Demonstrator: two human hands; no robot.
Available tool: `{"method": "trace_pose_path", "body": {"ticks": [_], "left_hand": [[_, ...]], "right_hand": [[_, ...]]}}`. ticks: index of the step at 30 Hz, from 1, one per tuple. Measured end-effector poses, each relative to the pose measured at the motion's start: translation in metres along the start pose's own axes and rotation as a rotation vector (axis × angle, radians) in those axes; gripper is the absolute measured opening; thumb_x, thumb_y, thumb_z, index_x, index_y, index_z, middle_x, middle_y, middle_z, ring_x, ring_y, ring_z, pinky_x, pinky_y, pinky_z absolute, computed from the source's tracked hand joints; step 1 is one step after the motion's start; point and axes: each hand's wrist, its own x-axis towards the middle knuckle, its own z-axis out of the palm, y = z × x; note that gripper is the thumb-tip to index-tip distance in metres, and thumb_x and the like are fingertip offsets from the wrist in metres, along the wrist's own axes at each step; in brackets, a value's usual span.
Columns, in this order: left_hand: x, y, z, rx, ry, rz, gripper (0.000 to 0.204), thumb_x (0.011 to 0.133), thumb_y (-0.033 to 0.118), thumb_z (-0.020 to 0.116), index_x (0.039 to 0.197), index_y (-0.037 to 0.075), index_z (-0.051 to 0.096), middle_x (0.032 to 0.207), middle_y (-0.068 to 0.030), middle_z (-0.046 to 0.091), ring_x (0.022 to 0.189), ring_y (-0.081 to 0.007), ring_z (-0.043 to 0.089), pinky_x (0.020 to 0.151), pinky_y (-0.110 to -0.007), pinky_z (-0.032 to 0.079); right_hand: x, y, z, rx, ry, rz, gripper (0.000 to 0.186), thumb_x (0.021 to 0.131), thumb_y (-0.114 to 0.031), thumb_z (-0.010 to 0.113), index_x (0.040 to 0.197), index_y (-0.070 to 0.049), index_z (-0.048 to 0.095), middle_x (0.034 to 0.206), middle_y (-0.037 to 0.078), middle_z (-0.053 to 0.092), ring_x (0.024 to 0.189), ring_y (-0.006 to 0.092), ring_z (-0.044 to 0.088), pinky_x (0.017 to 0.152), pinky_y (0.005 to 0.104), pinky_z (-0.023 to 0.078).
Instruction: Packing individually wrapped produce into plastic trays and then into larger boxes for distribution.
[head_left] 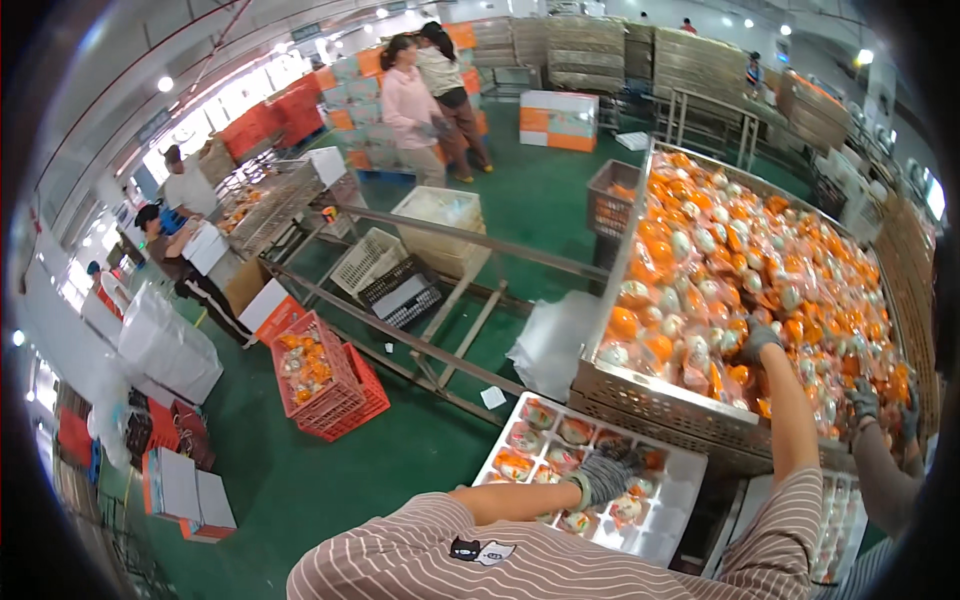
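Observation:
My left hand (607, 473), in a dark grey knit glove, is over a white compartment tray (680, 492) in front of me. Egg-shaped packets in clear film with orange and white print, such as one packet (513, 463), sit in several of its cells. Beneath the glove, the fingers blur against the packets, so their grip is unclear. My right hand (762, 340), gloved too, reaches into a heap of the same packets (700, 250). Its fingertips are partly hidden among them. A perforated metal bin (668, 412) contains the heap.
At right, a co-worker's gloved hands (880, 400) are at the bin, near a second white tray (840, 520). A metal rail frame (430, 355) stands left of the bin. Red crates (330, 385) with packets rest on the green floor. Several people stand farther back.

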Motion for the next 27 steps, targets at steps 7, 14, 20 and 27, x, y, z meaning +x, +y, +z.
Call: {"method": "trace_pose_path", "body": {"ticks": [7,14,20,27], "left_hand": [[-0.003,-0.004,0.026,-0.006,0.087,-0.035,0.042,0.088,0.027,0.039,0.127,0.013,0.045,0.130,-0.0139,0.045,0.122,-0.0312,0.041,0.100,-0.050,0.028],[0.011,0.005,0.008,-0.047,0.160,-0.040,0.036,0.084,0.022,0.042,0.115,0.011,0.055,0.110,-0.0149,0.058,0.100,-0.0337,0.054,0.085,-0.049,0.039],[0.005,-0.009,0.027,0.149,0.182,-0.001,0.039,0.084,0.023,0.043,0.121,0.016,0.053,0.129,-0.0106,0.048,0.118,-0.0294,0.044,0.099,-0.049,0.029],[0.008,-0.007,-0.001,-0.268,0.145,0.023,0.039,0.086,0.025,0.050,0.123,0.011,0.052,0.122,-0.0093,0.054,0.108,-0.0257,0.052,0.092,-0.039,0.040]], "right_hand": [[0.013,0.016,0.022,0.279,0.124,-0.234,0.071,0.051,-0.029,0.082,0.113,-0.005,0.056,0.102,0.019,0.063,0.097,0.0300,0.060,0.084,0.0368,0.046],[-0.002,0.053,0.007,0.469,0.541,-0.395,0.039,0.077,-0.024,0.061,0.112,-0.008,0.058,0.103,0.021,0.062,0.096,0.0357,0.059,0.081,0.0419,0.046],[-0.019,0.028,-0.048,0.537,0.569,-0.268,0.039,0.072,-0.026,0.067,0.104,-0.005,0.061,0.099,0.017,0.064,0.095,0.0317,0.060,0.083,0.0381,0.045],[-0.120,0.036,-0.107,0.682,0.546,-0.348,0.042,0.076,-0.037,0.065,0.100,-0.002,0.060,0.089,0.007,0.065,0.075,0.0203,0.063,0.072,0.0319,0.051]]}}
